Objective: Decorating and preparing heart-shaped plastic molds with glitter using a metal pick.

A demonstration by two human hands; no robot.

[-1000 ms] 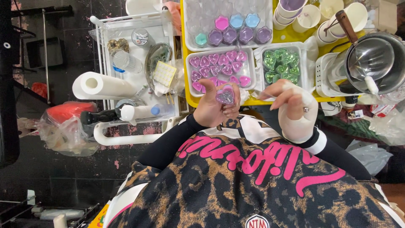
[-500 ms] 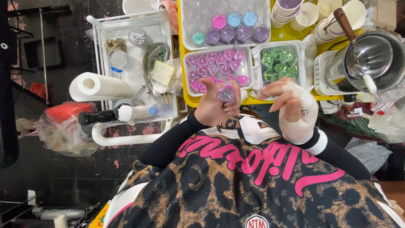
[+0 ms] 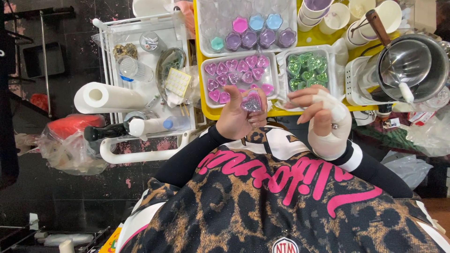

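**Glittery heart held above the trays**

A heart-shaped glittery purple piece (image 3: pixel 251 102) is held up in the fingers of the left hand (image 3: pixel 239 117). The right hand (image 3: pixel 323 117) (wrapped in white bandage, a ring worn on one finger) is kept just beside it, fingers spread and empty. Beyond the hands, a white tray of pink hearts (image 3: pixel 236 75) and a tray of green hearts (image 3: pixel 307 70) are set on a yellow table (image 3: pixel 328 35).
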